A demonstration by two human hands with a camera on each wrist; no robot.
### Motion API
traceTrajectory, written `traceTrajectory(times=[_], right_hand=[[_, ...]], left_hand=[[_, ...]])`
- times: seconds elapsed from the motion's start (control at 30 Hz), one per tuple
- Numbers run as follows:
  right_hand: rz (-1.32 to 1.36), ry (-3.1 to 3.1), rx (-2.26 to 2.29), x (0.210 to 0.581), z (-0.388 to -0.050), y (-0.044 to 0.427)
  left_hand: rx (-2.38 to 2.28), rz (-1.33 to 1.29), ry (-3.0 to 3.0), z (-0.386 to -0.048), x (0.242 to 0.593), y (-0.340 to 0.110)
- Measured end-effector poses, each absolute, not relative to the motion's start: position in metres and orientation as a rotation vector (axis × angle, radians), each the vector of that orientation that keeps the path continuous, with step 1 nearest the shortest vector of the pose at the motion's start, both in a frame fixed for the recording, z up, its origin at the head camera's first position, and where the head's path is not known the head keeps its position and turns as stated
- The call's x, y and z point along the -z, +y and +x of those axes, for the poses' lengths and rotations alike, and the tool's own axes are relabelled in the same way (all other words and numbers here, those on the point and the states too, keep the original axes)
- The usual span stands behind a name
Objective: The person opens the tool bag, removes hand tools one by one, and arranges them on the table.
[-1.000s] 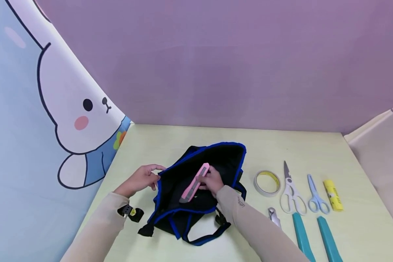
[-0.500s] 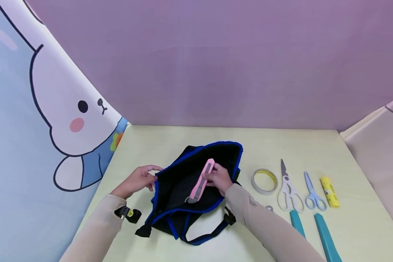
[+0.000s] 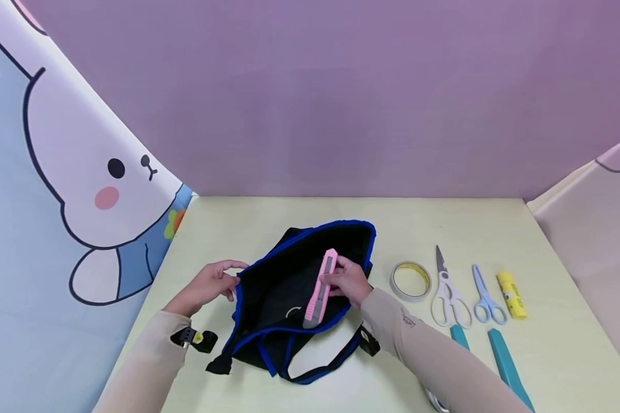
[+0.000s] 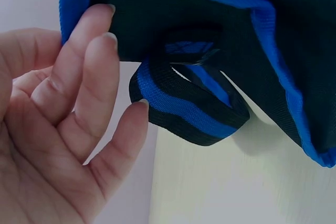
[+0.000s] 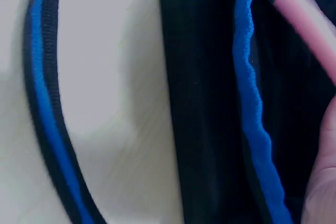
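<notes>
A black cloth bag (image 3: 289, 287) with blue edging lies on the table, its mouth spread wide. My left hand (image 3: 210, 285) pinches the bag's left rim between thumb and index finger. The left wrist view shows the other fingers of this hand (image 4: 58, 114) relaxed beside a black-and-blue strap (image 4: 184, 106). My right hand (image 3: 350, 281) grips a pink and grey utility knife (image 3: 320, 289) at the bag's mouth, the knife's lower end near the front edging. Only part of the knife (image 5: 307, 19) and of the right hand (image 5: 323, 182) enters the right wrist view.
Right of the bag lie a tape roll (image 3: 410, 281), white-handled scissors (image 3: 450, 298), small blue scissors (image 3: 488, 301) and a yellow glue stick (image 3: 512, 295). Two teal objects (image 3: 508, 364) lie nearer. My right sleeve partly covers a metal item (image 3: 436, 401). A pale ring (image 3: 293, 311) shows inside the bag.
The right hand has moved the utility knife rightward across the bag's mouth and turned it more upright. The left hand keeps its pinch on the rim. The head view has shifted slightly.
</notes>
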State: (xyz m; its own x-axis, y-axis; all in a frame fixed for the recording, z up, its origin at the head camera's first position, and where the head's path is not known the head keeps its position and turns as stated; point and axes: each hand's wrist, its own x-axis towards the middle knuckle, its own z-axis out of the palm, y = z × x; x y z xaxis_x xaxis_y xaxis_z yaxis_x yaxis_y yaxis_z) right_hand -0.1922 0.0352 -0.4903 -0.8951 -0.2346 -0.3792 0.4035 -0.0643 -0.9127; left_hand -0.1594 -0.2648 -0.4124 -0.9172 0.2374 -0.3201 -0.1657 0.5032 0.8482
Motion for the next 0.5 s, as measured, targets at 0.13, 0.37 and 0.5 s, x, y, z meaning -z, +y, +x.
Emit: traceTrajectory(times=[0.13,0.37,0.5], right_hand=[[0.174,1.838,1.979,0.487,-0.189,0.045],[0.116,1.818,2.037,0.482,-0.183,0.069],[0.1,1.833,2.028,0.481,-0.177,0.087]], left_hand=[[-1.396,0.075,2.348,-0.16,0.414,-0.265],[-1.414,0.081,2.335,-0.159,0.417,-0.266],[-1.417,0.088,2.339,-0.159,0.417,-0.267]])
